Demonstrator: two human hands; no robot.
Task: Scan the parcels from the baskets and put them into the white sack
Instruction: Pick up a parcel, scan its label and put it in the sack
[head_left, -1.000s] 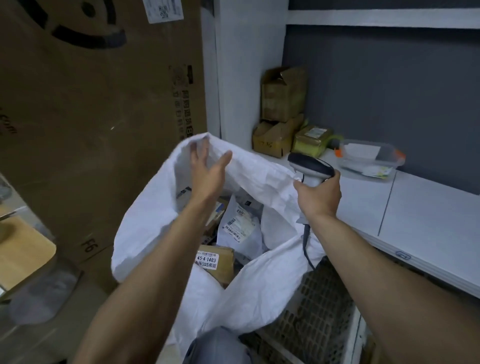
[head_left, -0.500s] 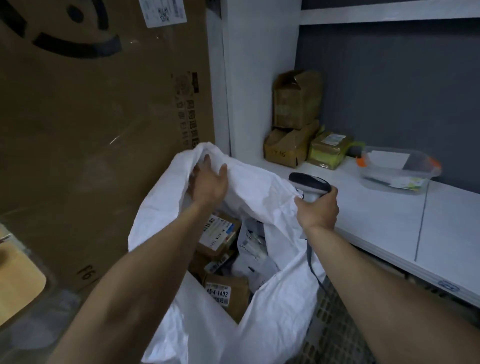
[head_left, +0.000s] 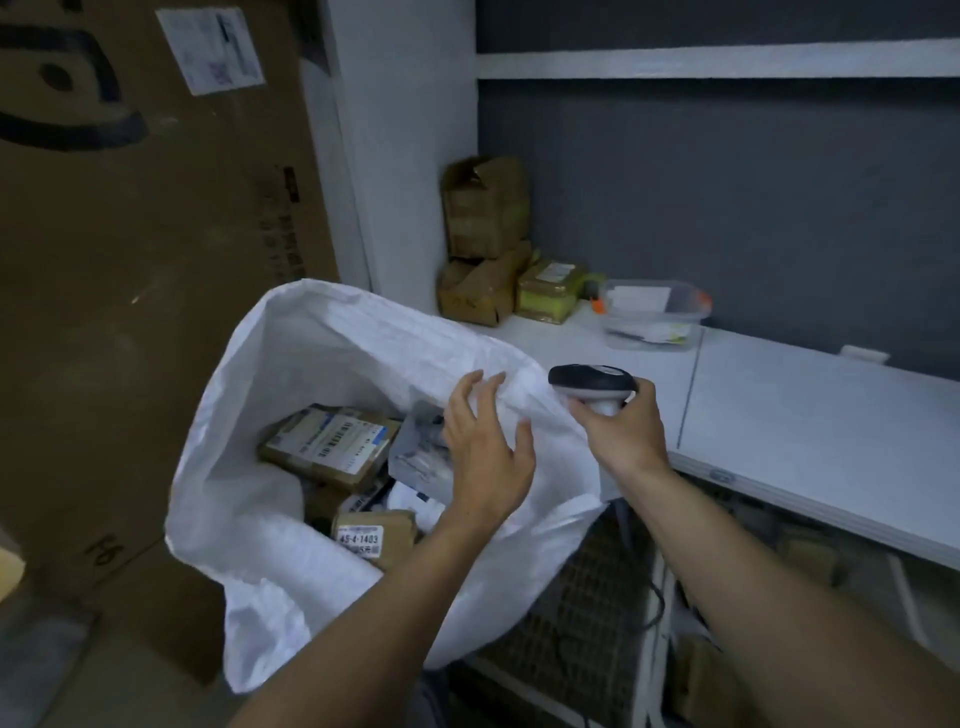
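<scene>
The white sack (head_left: 291, 364) stands open in the middle of the view, with several labelled cardboard parcels (head_left: 332, 447) and grey mailer bags inside. My left hand (head_left: 485, 447) is over the sack's right rim with fingers spread, touching the white fabric and holding nothing. My right hand (head_left: 621, 434) grips the handle of a black and white barcode scanner (head_left: 592, 382) just right of the rim. The scanner's cable hangs down behind the sack.
A white table (head_left: 779, 415) runs along the right, bearing stacked cardboard boxes (head_left: 483, 244), a yellow-green parcel (head_left: 550, 291) and a clear plastic tub (head_left: 652, 312). A mesh basket (head_left: 587, 618) sits under the table. A large cardboard box (head_left: 130, 260) fills the left.
My left hand has moved from the sack's far left rim across to its right rim, near the scanner. The sack's mouth now stands wider open. The view has shifted left.
</scene>
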